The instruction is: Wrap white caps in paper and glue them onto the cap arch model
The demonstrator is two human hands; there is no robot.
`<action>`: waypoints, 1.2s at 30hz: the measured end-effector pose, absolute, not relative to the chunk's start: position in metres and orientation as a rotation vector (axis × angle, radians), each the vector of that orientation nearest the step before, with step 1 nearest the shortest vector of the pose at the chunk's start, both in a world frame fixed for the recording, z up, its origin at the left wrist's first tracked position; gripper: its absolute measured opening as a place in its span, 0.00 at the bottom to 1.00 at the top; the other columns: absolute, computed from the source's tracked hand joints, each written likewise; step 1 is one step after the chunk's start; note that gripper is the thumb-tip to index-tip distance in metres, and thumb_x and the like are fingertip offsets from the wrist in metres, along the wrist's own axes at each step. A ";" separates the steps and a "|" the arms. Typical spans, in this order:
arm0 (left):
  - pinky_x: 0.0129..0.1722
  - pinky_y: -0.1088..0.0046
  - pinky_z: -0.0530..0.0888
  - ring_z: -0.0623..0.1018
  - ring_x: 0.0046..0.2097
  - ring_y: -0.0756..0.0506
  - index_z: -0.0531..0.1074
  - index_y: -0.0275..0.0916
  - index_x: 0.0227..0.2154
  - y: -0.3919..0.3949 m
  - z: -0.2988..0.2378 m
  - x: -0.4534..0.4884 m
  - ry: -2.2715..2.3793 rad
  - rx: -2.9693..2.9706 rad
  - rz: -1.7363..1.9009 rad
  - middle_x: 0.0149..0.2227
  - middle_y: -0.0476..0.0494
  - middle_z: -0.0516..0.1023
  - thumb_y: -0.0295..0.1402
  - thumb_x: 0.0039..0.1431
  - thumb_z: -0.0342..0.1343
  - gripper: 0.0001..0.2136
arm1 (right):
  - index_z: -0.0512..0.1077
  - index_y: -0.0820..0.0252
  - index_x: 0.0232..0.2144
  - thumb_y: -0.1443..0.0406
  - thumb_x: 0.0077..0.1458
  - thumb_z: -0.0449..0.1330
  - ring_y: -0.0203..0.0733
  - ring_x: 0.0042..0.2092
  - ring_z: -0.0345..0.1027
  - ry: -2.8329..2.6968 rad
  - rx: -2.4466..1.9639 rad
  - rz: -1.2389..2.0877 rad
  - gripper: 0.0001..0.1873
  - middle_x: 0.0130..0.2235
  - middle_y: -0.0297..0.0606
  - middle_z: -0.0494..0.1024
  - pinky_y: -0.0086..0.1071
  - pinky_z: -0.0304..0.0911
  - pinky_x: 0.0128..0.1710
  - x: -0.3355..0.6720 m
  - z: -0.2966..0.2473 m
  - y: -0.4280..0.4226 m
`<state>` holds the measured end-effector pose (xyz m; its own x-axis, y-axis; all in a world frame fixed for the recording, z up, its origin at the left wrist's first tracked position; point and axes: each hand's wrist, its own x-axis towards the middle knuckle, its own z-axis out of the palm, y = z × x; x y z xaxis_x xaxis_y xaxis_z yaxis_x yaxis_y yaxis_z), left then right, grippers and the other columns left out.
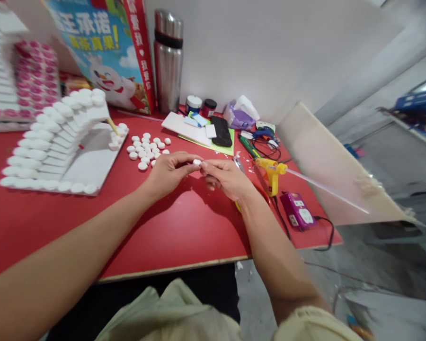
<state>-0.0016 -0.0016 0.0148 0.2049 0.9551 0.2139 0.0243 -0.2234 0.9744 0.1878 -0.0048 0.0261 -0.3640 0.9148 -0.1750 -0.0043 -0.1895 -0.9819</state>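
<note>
Between the fingertips of both my hands is a small white rounded piece (197,162), held just above the red table. My left hand (168,173) pinches it from the left with thumb and forefinger. From the right, my right hand (225,176) closes on the same piece, its other fingers curled under. Several similar white rounded pieces (147,148) lie loose beyond my left hand. Further left stands a white model staircase (62,142) on a flat base, edged with rows of the same kind of pieces.
A yellow glue gun (270,173) with a long clear stick lies right of my right hand, near a purple power socket box (297,210) and cables. Behind stand a steel flask (168,61), a colourful printed bag (110,52), jars and a tissue pack (240,116). The table edge (173,271) runs close to my body.
</note>
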 end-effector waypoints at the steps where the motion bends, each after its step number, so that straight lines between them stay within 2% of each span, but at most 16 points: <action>1: 0.41 0.69 0.76 0.80 0.37 0.45 0.85 0.39 0.33 -0.002 0.015 -0.001 0.982 1.480 1.196 0.36 0.41 0.85 0.35 0.53 0.68 0.07 | 0.76 0.60 0.32 0.49 0.52 0.70 0.29 0.23 0.52 -1.406 -1.131 1.583 0.20 0.26 0.28 0.67 0.29 0.58 0.23 0.188 0.026 -0.005; 4: 0.42 0.69 0.76 0.81 0.38 0.44 0.85 0.38 0.33 -0.002 0.015 0.000 0.996 1.438 1.199 0.37 0.41 0.85 0.34 0.52 0.69 0.07 | 0.78 0.61 0.35 0.52 0.58 0.65 0.31 0.23 0.58 -1.606 -1.196 1.349 0.17 0.25 0.28 0.69 0.30 0.58 0.25 0.187 0.027 -0.007; 7: 0.40 0.68 0.77 0.81 0.37 0.44 0.85 0.38 0.34 -0.002 0.015 0.000 1.013 1.399 1.188 0.37 0.41 0.86 0.36 0.51 0.69 0.08 | 0.78 0.61 0.33 0.55 0.62 0.62 0.32 0.22 0.60 -1.763 -1.268 1.122 0.15 0.21 0.27 0.67 0.29 0.55 0.25 0.186 0.028 -0.007; 12: 0.36 0.70 0.76 0.80 0.36 0.45 0.85 0.39 0.36 -0.003 0.013 0.000 1.031 1.348 1.179 0.34 0.42 0.85 0.38 0.51 0.70 0.10 | 0.75 0.60 0.26 0.55 0.63 0.62 0.33 0.25 0.59 -1.858 -1.304 0.726 0.17 0.22 0.30 0.71 0.30 0.52 0.27 0.185 0.022 -0.005; 18: 0.31 0.72 0.73 0.76 0.31 0.47 0.85 0.38 0.33 -0.004 0.013 0.002 1.059 1.288 1.194 0.30 0.44 0.84 0.38 0.48 0.71 0.11 | 0.76 0.59 0.27 0.59 0.64 0.61 0.35 0.27 0.61 -1.933 -1.306 0.414 0.15 0.24 0.32 0.73 0.32 0.54 0.31 0.181 0.021 -0.009; 23: 0.28 0.72 0.71 0.72 0.25 0.51 0.84 0.36 0.31 -0.004 0.014 0.004 1.073 1.229 1.234 0.26 0.46 0.81 0.36 0.46 0.72 0.10 | 0.77 0.58 0.31 0.63 0.65 0.58 0.39 0.31 0.67 -1.985 -1.236 0.276 0.11 0.29 0.37 0.78 0.34 0.59 0.35 0.174 0.023 -0.015; 30: 0.25 0.73 0.70 0.71 0.25 0.52 0.84 0.36 0.30 -0.003 0.019 0.001 1.062 1.210 1.249 0.26 0.45 0.82 0.36 0.42 0.74 0.13 | 0.78 0.59 0.39 0.63 0.68 0.55 0.43 0.38 0.73 -2.067 -1.140 0.281 0.12 0.37 0.43 0.82 0.36 0.63 0.41 0.175 0.024 -0.016; 36: 0.24 0.73 0.69 0.73 0.25 0.50 0.84 0.36 0.31 -0.004 0.017 -0.001 1.103 1.246 1.258 0.26 0.44 0.82 0.38 0.43 0.74 0.13 | 0.77 0.58 0.39 0.64 0.68 0.54 0.43 0.38 0.73 -2.098 -1.119 0.299 0.11 0.36 0.42 0.81 0.36 0.64 0.41 0.176 0.024 -0.016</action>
